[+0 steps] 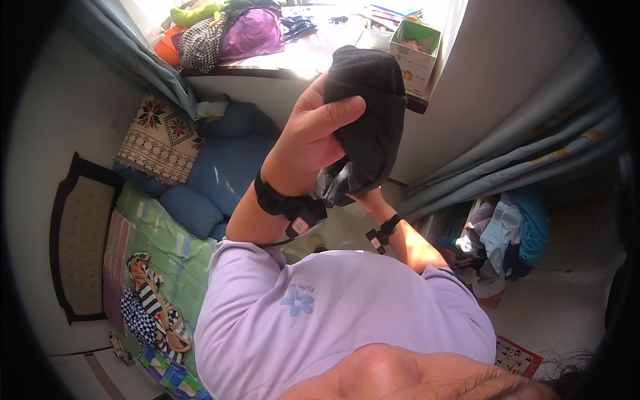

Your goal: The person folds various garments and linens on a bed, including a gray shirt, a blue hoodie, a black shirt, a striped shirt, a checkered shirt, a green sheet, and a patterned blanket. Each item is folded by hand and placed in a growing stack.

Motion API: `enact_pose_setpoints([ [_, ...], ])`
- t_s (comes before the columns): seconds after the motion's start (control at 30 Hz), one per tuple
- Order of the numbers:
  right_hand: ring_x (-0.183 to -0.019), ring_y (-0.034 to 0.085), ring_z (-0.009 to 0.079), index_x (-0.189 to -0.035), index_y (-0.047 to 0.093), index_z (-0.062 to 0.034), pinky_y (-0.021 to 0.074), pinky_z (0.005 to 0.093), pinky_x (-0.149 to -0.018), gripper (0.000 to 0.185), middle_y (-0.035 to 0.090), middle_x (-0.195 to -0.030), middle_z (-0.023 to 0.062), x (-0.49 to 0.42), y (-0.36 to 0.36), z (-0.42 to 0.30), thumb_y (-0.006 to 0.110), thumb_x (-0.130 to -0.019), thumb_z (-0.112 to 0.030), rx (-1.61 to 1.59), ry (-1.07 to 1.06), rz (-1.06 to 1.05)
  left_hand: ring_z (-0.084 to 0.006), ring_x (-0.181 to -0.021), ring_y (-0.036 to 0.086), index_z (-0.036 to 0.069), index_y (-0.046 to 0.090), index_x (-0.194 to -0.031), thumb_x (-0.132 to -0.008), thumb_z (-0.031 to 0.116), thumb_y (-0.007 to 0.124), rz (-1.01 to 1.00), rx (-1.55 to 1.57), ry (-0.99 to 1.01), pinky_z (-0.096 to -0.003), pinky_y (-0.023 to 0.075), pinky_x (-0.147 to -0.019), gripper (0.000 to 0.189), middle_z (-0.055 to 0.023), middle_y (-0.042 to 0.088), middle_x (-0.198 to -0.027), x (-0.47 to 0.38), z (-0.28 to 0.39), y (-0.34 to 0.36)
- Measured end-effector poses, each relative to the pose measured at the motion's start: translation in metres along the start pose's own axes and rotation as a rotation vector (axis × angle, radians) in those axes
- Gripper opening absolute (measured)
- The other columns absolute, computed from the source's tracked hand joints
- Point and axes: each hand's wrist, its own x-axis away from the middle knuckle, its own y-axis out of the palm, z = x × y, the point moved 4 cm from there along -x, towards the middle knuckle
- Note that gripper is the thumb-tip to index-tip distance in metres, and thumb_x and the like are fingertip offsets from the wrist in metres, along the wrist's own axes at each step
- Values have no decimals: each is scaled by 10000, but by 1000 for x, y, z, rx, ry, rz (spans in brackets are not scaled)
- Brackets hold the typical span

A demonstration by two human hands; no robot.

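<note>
My left hand (325, 120) is raised in front of me, its thumb pressed on a folded black cloth item (372, 110), perhaps a cap or a garment. The lower end of the cloth hangs in loose folds near my wrist. Lower down and behind the cloth is my right hand (369, 199); the cloth hides its fingers, so its hold cannot be made out. Each wrist wears a black strap with a small black device.
Ahead, a windowsill (260, 65) holds a purple bag-like item (254, 34), checked cloth and an open carton (414, 55). A blue sofa (225, 165) and a bed with a green cover (165, 240) stand at left. Curtains (520, 145) and piled clothes (505, 235) are at right.
</note>
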Motion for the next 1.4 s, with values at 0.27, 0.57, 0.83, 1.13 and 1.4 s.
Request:
enact_pose_setpoints([
  [0.27, -674, 581, 147, -878, 642, -36, 447, 285, -572, 293, 634, -818, 62, -60, -11, -42, 479, -905, -278, -867, 603, -76, -248, -1043, 590, -36, 516, -1188, -858, 85, 529, 632, -391, 123, -370, 461, -913, 353, -134, 620, -1092, 142, 137, -174],
  [0.57, -834, 586, 143, -1102, 508, -40, 500, 271, -743, 226, 602, -949, 58, -112, 35, -48, 561, -895, -112, -985, 315, 212, -179, -890, 589, 102, 606, -1062, -863, 250, 628, 1416, -169, -490, -303, 477, -702, 249, -39, 625, -1001, 440, 102, -335],
  [0.83, -813, 629, 201, -1118, 500, -49, 542, 328, -709, 216, 634, -968, 115, -154, 63, -77, 441, -931, -138, -971, 413, 75, -164, -751, 593, 76, 585, -1089, -859, 214, 614, 1580, -54, -259, -257, 467, -588, 270, -56, 619, -913, 471, 89, -367],
  [1.13, -839, 628, 192, -1081, 550, 5, 529, 308, -726, 207, 644, -970, 127, -249, 137, -133, 463, -911, -77, -768, 509, -348, -177, -765, 581, 65, 556, -1137, -869, 215, 574, 1552, -77, -94, -276, 466, -620, 307, -65, 616, -940, 426, 90, -371],
  [1.4, -770, 618, 123, -1150, 546, -22, 486, 206, -609, 256, 649, -988, 76, -313, 165, -163, 481, -910, -83, -1083, 393, -648, -180, -721, 566, 57, 564, -1109, -854, 213, 587, 1875, 25, 105, -268, 451, -593, 300, -78, 598, -910, 435, 60, -338],
])
